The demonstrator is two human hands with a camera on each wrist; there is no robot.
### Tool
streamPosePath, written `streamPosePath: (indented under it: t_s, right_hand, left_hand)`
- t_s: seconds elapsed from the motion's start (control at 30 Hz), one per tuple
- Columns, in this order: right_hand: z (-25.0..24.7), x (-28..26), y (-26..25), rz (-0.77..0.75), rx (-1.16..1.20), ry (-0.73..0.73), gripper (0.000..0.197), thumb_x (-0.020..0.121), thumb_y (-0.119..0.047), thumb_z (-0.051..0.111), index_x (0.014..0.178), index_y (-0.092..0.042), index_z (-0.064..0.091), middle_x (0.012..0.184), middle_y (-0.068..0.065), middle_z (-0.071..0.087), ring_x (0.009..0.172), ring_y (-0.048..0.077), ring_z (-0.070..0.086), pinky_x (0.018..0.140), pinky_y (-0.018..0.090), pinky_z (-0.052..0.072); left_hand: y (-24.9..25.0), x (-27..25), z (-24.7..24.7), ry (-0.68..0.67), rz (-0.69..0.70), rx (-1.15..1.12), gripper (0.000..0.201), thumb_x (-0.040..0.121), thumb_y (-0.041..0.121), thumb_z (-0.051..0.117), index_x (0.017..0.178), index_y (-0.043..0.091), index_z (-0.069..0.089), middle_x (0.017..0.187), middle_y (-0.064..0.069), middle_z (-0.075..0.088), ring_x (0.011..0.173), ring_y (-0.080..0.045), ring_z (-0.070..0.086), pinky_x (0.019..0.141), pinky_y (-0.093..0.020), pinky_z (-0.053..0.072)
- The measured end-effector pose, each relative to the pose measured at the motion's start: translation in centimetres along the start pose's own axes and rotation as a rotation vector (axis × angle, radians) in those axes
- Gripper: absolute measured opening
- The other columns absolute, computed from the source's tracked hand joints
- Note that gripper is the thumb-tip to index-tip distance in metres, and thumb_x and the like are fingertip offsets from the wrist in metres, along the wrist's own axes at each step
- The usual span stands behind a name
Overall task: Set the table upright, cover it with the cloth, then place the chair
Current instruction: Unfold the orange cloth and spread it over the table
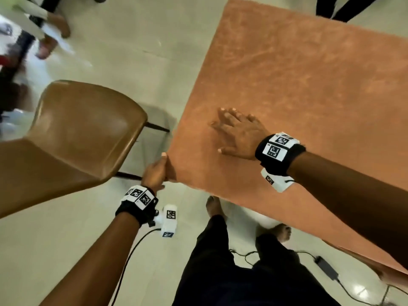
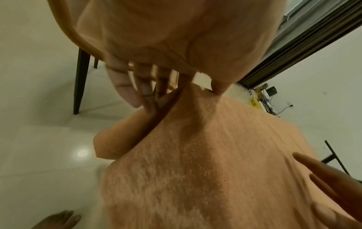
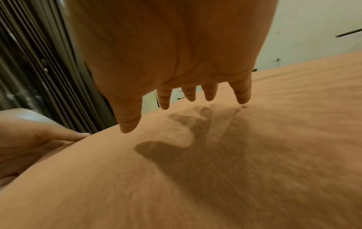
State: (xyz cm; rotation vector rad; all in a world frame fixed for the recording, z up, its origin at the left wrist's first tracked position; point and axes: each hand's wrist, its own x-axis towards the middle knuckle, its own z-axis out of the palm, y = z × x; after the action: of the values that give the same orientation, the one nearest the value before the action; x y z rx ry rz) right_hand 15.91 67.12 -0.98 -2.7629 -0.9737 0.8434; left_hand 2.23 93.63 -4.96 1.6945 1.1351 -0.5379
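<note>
The orange cloth point(image 1: 298, 89) lies spread over the upright table and hides its top. At the near left corner my left hand point(image 1: 157, 171) pinches the cloth's edge. The left wrist view shows the thumb on top and the fingers point(image 2: 125, 86) curled beneath the fold of cloth point(image 2: 186, 170). My right hand point(image 1: 236, 133) lies open over the cloth just right of that corner. In the right wrist view its straight fingers point(image 3: 242, 94) reach the cloth point(image 3: 215, 178) or hover just above it. The brown chair point(image 1: 72, 138) stands left of the table, its seat edge close to my left hand.
My bare feet and black trousers point(image 1: 220, 261) are at the table's near edge. A power adapter point(image 1: 326, 265) and cables lie on the pale tiled floor at lower right. Other people's feet point(image 1: 55, 25) stand at the top left. A dark curtain point(image 3: 39, 69) hangs beyond the table.
</note>
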Motion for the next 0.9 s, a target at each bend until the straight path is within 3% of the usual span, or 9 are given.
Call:
streamPosePath:
  t_s: [0.07, 0.17, 0.23, 0.37, 0.53, 0.63, 0.7, 0.8, 0.9]
  right_hand:
    - [-0.6, 1.8, -1.3, -0.023, -0.070, -0.053, 0.090, 0.083, -0.078, 0.049, 0.155, -0.051, 0.003, 0.168, -0.003, -0.016, 0.155, 0.029, -0.005, 0.119, 0.062, 0.010]
    - [-0.4, 3.5, -2.9, -0.014, -0.156, -0.129, 0.099, 0.075, -0.087, 0.046, 0.153, -0.055, -0.006, 0.165, -0.004, -0.025, 0.153, 0.033, -0.014, 0.116, 0.069, 0.005]
    - [-0.1, 4.3, -3.8, 0.010, -0.176, -0.162, 0.104, 0.071, -0.093, 0.041, 0.151, -0.056, -0.014, 0.163, -0.003, -0.032, 0.151, 0.037, -0.021, 0.114, 0.072, 0.000]
    - [0.2, 5.1, -4.7, 0.028, -0.190, -0.203, 0.108, 0.068, -0.097, 0.036, 0.147, -0.055, -0.024, 0.159, 0.001, -0.039, 0.147, 0.042, -0.029, 0.111, 0.075, -0.007]
    - [0.0, 5.6, -4.9, 0.035, -0.199, -0.236, 0.110, 0.068, -0.097, 0.037, 0.144, -0.056, -0.031, 0.157, 0.002, -0.042, 0.144, 0.044, -0.033, 0.110, 0.076, -0.006]
    - [0.1, 5.7, -4.9, 0.035, -0.193, -0.245, 0.111, 0.067, -0.098, 0.036, 0.143, -0.055, -0.032, 0.157, 0.003, -0.042, 0.144, 0.045, -0.033, 0.110, 0.077, -0.006]
    - [-0.1, 5.7, -4.9, 0.034, -0.194, -0.250, 0.111, 0.066, -0.098, 0.034, 0.144, -0.054, -0.031, 0.157, 0.004, -0.041, 0.144, 0.046, -0.032, 0.109, 0.078, -0.004]
    - [-0.3, 5.7, -5.0, 0.040, -0.192, -0.251, 0.112, 0.066, -0.097, 0.035, 0.146, -0.053, -0.029, 0.158, 0.004, -0.040, 0.144, 0.046, -0.031, 0.110, 0.078, -0.004]
    - [-0.4, 5.9, -5.3, 0.048, -0.209, -0.256, 0.111, 0.066, -0.097, 0.034, 0.146, -0.052, -0.029, 0.158, 0.005, -0.040, 0.145, 0.046, -0.030, 0.110, 0.078, -0.003]
  left_hand:
    - [-0.5, -0.2, -0.2, -0.048, 0.119, -0.004, 0.047, 0.099, 0.054, 0.040, 0.113, 0.016, 0.064, 0.112, -0.008, 0.066, 0.097, -0.029, 0.062, 0.072, -0.037, 0.052]
    - [-1.7, 0.6, -0.7, 0.026, 0.334, 0.112, 0.048, 0.101, 0.045, 0.041, 0.078, 0.009, 0.064, 0.081, -0.013, 0.067, 0.079, -0.035, 0.062, 0.068, -0.044, 0.053]
    - [-2.1, 1.6, -1.6, 0.094, 0.438, 0.203, 0.050, 0.100, 0.041, 0.042, 0.070, 0.006, 0.061, 0.069, -0.011, 0.065, 0.072, -0.033, 0.061, 0.067, -0.042, 0.050]
    - [-2.6, 3.1, -2.6, 0.100, 0.726, 0.458, 0.047, 0.094, 0.039, 0.035, 0.070, 0.005, 0.057, 0.066, -0.015, 0.063, 0.064, -0.037, 0.057, 0.056, -0.037, 0.041]
    - [-3.5, 2.5, -2.5, -0.133, 0.593, 0.068, 0.024, 0.090, 0.020, 0.042, 0.093, 0.020, 0.066, 0.077, 0.007, 0.066, 0.069, -0.012, 0.059, 0.068, -0.028, 0.050]
    - [-4.7, 2.1, -3.1, -0.196, 0.635, 0.270, 0.039, 0.073, 0.014, 0.051, 0.109, 0.025, 0.064, 0.090, 0.012, 0.065, 0.077, -0.008, 0.060, 0.069, -0.019, 0.045]
    - [-5.6, 2.1, -2.9, -0.131, 0.747, 0.511, 0.036, 0.073, 0.019, 0.061, 0.108, 0.020, 0.064, 0.092, 0.009, 0.065, 0.077, -0.012, 0.061, 0.066, -0.024, 0.045]
    - [-5.0, 2.8, -2.6, 0.038, 0.861, 0.545, 0.009, 0.084, 0.016, 0.069, 0.091, 0.015, 0.075, 0.092, 0.004, 0.074, 0.072, -0.021, 0.064, 0.064, -0.023, 0.039]
    - [-4.3, 3.9, -3.3, 0.158, 0.836, 0.681, 0.021, 0.084, 0.013, 0.065, 0.098, 0.023, 0.076, 0.089, -0.002, 0.075, 0.078, -0.030, 0.065, 0.065, -0.031, 0.049]
